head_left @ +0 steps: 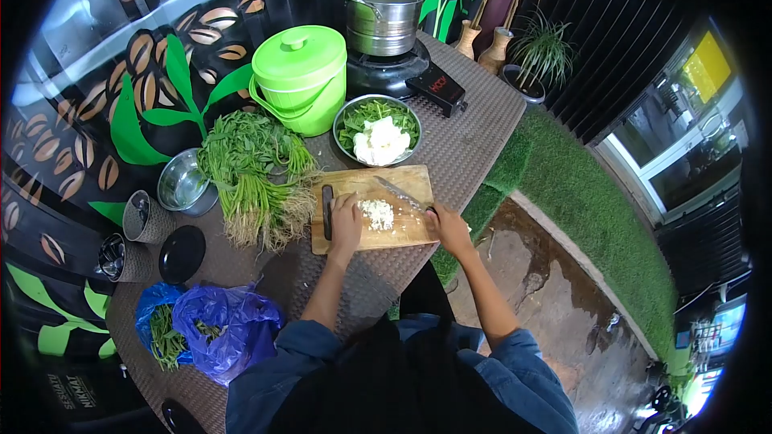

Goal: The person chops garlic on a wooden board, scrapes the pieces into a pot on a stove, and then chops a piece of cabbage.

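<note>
A wooden cutting board point(410, 229) lies near the table edge, with a small heap of finely chopped white pieces point(376, 214) at its middle. My right hand point(452, 231) grips a kitchen knife point(400, 194) by its dark handle at the board's right side. The blade points up and left, above the chopped heap. On the board's left part rests my left hand point(346, 219), fingers forward, between the heap and a dark handle strip point(327, 213). I see nothing held in it. Just beyond the board stands a metal bowl point(338, 130) of leafy greens with a white mass on top.
Rooted greens point(261, 169) lie left of the board, near a steel bowl point(186, 185). A green lidded bucket point(299, 80) and a pot point(384, 20) on a burner point(386, 72) stand behind. Purple and blue plastic bags point(225, 333) sit front left. The table point(474, 104) ends at right.
</note>
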### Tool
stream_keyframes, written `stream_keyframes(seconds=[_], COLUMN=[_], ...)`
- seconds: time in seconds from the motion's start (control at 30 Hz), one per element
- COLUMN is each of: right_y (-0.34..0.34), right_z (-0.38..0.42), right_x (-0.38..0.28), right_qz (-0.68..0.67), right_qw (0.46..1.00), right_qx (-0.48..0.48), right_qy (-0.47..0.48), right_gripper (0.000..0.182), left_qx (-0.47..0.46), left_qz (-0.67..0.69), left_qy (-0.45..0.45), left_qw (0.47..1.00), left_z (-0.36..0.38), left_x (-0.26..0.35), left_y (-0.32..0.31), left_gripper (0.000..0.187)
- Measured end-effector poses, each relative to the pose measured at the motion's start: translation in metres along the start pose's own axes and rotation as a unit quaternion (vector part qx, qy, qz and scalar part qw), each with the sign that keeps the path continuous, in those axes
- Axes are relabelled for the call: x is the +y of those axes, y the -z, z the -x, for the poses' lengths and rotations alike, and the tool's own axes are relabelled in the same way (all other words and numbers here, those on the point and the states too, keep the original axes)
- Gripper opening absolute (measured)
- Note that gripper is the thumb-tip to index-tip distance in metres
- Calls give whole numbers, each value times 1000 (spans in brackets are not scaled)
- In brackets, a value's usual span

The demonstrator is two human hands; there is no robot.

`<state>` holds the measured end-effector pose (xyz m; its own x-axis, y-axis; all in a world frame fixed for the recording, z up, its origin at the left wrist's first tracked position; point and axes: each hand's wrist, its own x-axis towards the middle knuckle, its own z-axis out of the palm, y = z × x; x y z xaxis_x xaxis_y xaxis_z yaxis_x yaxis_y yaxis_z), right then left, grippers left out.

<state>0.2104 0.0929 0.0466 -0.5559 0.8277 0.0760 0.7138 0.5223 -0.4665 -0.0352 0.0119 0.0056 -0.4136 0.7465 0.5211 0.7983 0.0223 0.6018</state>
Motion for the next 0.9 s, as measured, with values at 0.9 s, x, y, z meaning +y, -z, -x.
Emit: stream_keyframes(seconds=[0.9], right_y=[-65], right_z=[4], right_x=[-73], right_qz=[5], right_qw=[999], right_qx=[-4], right_qy=[-53], right_gripper=[28], left_qx=[-13], left_qz=[197], left_qy=[28], left_qw=[980], left_z=[20], left_x=[17], left_y=[1], left_gripper=[16])
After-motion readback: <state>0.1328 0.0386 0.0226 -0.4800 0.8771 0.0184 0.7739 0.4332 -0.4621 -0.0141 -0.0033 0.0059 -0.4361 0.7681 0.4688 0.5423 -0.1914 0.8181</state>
